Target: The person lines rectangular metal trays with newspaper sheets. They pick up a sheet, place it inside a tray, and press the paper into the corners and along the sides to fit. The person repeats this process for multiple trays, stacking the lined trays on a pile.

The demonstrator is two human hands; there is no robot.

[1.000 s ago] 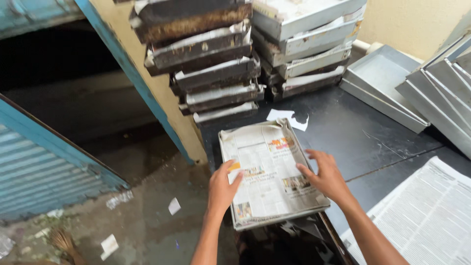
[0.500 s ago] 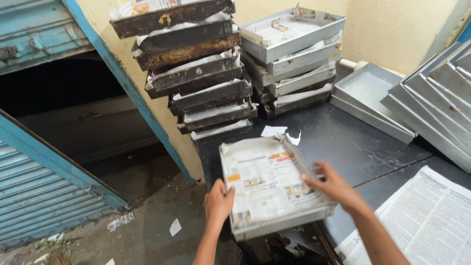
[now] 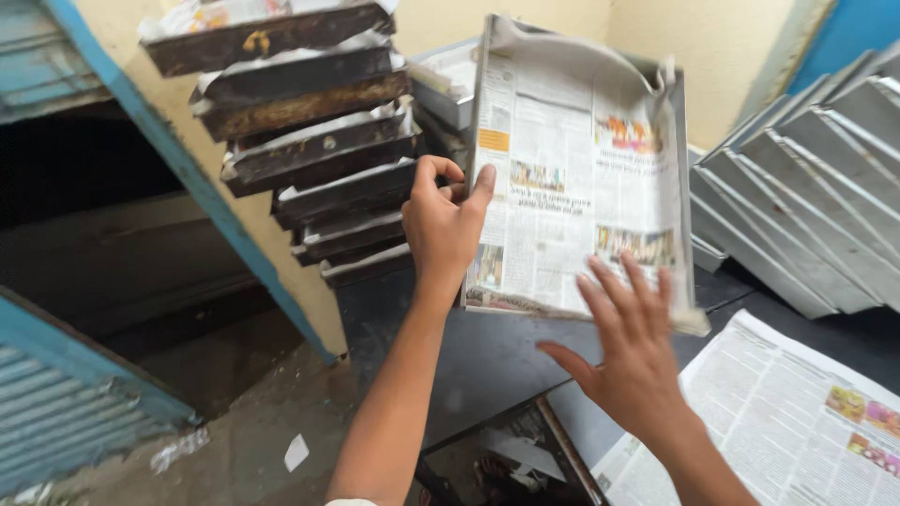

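Here the left hand [image 3: 441, 230] grips the left edge of a metal tray [image 3: 677, 141] that is lined with a sheet of newspaper [image 3: 572, 178], thumb on the printed face and fingers curled round behind the rim. The tray is tipped up almost on end, well clear of the dark tabletop [image 3: 469, 356], with its lined inside facing the camera and its top edge near the upper border of the view. The paper lining is creased over the upper corners of the tray.

The right hand [image 3: 633, 351] is spread open, fingers apart, palm turned toward the lower part of the tray; the fingertips lie over its bottom edge, though whether they touch it cannot be told because the hand is blurred. It grasps nothing.

Behind the left hand, against the yellow wall [image 3: 562, 23], stands a tall stack of dark, worn trays [image 3: 300, 150], each lined with paper and set slightly askew. To the right, a row of clean grey trays [image 3: 806, 187] leans overlapping against the wall. A loose newspaper sheet [image 3: 797, 412] lies flat on the tabletop below the right forearm. At the left a blue shutter frame [image 3: 187, 169] borders a dark opening.
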